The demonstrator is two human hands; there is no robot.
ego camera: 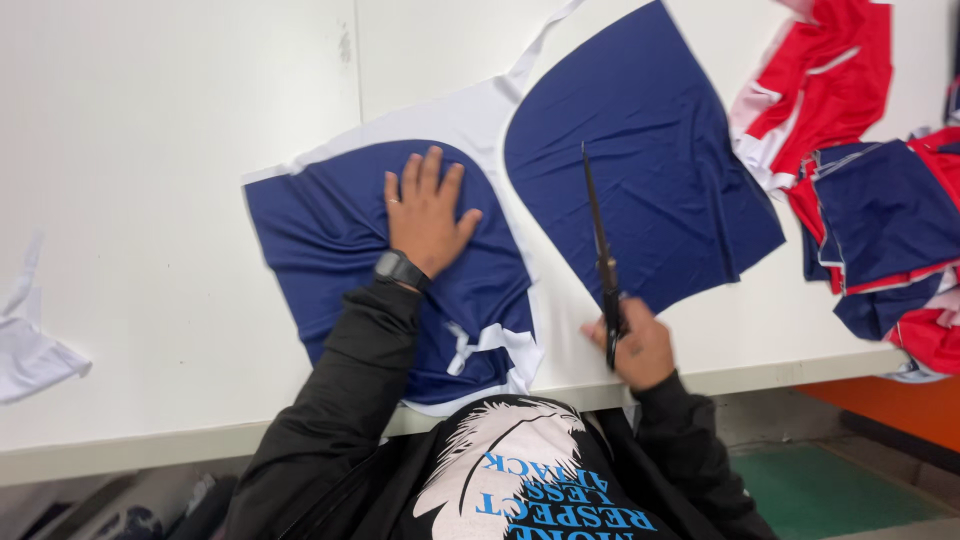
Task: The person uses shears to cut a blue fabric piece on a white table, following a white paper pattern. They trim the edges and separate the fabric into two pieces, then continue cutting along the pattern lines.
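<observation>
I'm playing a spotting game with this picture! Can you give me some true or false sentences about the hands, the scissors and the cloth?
1. The left hand lies flat on a navy cloth piece. True.
2. The right hand holds a pencil. False: it holds long dark scissors.
3. The scissors point away from the person, over a second navy piece. True.
4. The pile of cloth at the right is green and yellow. False: it is red, navy and white.
5. The left wrist wears a dark watch. True.
6. The table is black. False: it is white.
</observation>
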